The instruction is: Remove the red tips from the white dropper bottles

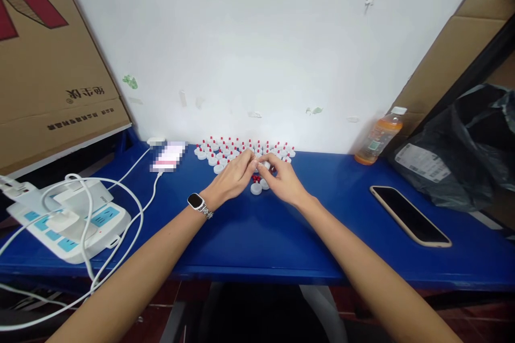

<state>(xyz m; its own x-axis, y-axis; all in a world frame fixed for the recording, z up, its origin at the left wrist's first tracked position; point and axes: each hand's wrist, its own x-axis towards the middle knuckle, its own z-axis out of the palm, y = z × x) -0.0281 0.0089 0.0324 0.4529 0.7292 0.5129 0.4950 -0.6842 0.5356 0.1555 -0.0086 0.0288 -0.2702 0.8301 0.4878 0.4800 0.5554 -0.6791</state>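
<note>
Your left hand [233, 174] and right hand [281, 177] meet at the middle of the desk [261, 236], fingers drawn narrow and pinched together on one small white cap [264, 165], held just above the surface. Which hand carries most of it you cannot tell from here, since the fingertips overlap. Just under your hands lie a few red bits [256, 178] and two loose caps [256, 188]. Behind them, against the wall, stand rows [241, 147] of white caps, each with a red tip. Judging by that, you are in the middle of one piece of a repeated job, seating a red bit on the cap, with many done and few loose ones left. The work at this point calls for a fine, steady pinch, the red part square to the cap, and care not to knock the rows just beyond your fingers. The phone [410, 216] and bottle [378, 136] sit well apart on your right, the power strip [68, 220] on your left.
</note>
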